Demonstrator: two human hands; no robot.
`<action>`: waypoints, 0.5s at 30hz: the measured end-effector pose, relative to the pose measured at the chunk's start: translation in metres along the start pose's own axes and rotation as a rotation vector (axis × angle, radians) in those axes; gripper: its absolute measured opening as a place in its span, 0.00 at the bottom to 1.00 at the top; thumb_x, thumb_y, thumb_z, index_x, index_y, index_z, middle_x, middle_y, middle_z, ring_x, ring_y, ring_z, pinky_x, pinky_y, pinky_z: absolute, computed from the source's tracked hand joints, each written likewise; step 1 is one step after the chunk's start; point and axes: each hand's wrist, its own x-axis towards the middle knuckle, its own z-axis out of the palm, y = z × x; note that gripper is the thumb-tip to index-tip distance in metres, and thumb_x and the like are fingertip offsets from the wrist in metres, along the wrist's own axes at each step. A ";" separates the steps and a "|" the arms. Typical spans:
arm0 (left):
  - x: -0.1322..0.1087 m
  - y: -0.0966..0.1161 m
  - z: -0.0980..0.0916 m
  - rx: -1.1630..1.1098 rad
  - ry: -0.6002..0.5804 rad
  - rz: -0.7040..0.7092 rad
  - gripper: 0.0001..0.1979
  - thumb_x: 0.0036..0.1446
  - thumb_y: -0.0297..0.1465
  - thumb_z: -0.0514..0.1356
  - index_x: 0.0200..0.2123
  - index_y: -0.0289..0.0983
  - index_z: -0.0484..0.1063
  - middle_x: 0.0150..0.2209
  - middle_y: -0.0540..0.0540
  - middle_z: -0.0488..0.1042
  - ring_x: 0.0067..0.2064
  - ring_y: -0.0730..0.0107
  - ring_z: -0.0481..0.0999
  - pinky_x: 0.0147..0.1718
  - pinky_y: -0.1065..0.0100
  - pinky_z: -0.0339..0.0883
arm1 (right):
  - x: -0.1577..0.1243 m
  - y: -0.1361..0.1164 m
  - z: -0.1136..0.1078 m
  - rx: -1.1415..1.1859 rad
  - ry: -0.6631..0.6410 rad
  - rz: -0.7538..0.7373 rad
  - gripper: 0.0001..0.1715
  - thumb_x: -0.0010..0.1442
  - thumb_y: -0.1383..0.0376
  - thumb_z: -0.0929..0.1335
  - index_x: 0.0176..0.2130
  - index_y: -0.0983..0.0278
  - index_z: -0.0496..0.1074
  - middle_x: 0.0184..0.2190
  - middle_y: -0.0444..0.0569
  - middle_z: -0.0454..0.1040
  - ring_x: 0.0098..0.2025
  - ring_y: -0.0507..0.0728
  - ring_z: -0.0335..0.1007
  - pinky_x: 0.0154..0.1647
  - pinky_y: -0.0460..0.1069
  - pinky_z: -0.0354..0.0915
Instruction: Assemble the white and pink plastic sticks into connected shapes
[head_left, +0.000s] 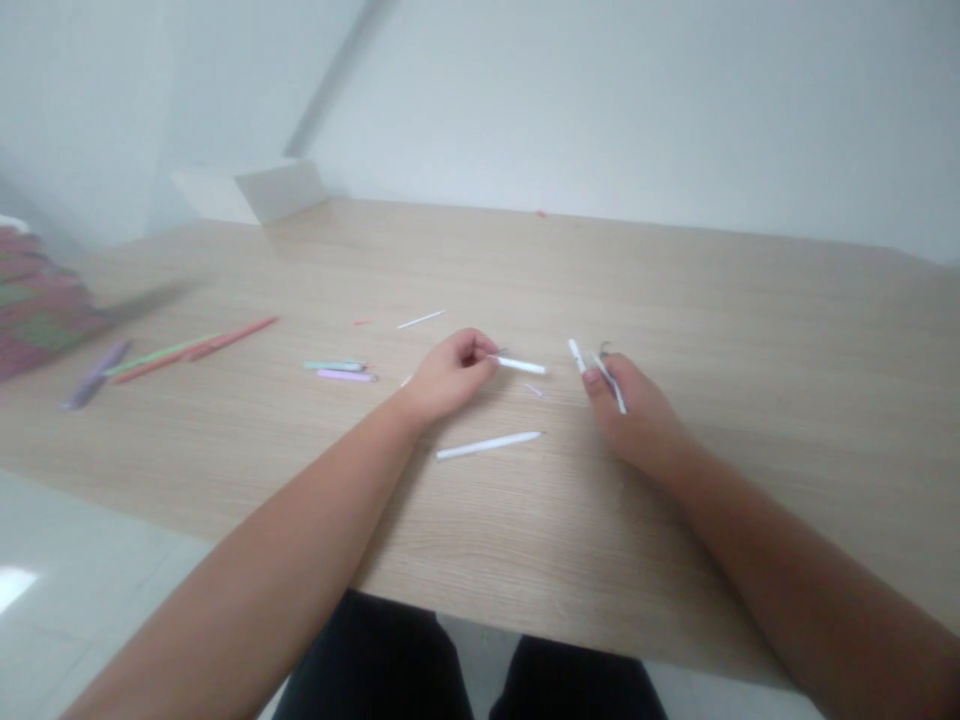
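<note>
My left hand (450,375) rests on the wooden table (750,330) with fingers curled, pinching one end of a short white pen part (521,366) that lies pointing right. My right hand (626,405) is closed around thin white pen parts (600,368) whose ends stick out above the thumb; a small dark piece shows at the top. A long white pen barrel (487,445) lies on the table between my forearms, just below both hands. A tiny purple bit (534,390) sits between the hands.
To the left lie a teal and a pink pen piece (341,371), a thin white refill (421,319), red, green and purple pens (187,350), and a colourful cloth (34,310) at the edge. A white box (259,190) stands at the back left.
</note>
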 end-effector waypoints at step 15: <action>-0.010 0.017 0.003 0.470 -0.275 0.156 0.19 0.61 0.35 0.58 0.54 0.40 0.77 0.39 0.46 0.81 0.41 0.60 0.80 0.53 0.58 0.70 | -0.002 -0.005 -0.024 -0.006 -0.124 0.064 0.25 0.72 0.47 0.61 0.29 0.58 0.67 0.24 0.48 0.76 0.27 0.58 0.71 0.28 0.52 0.60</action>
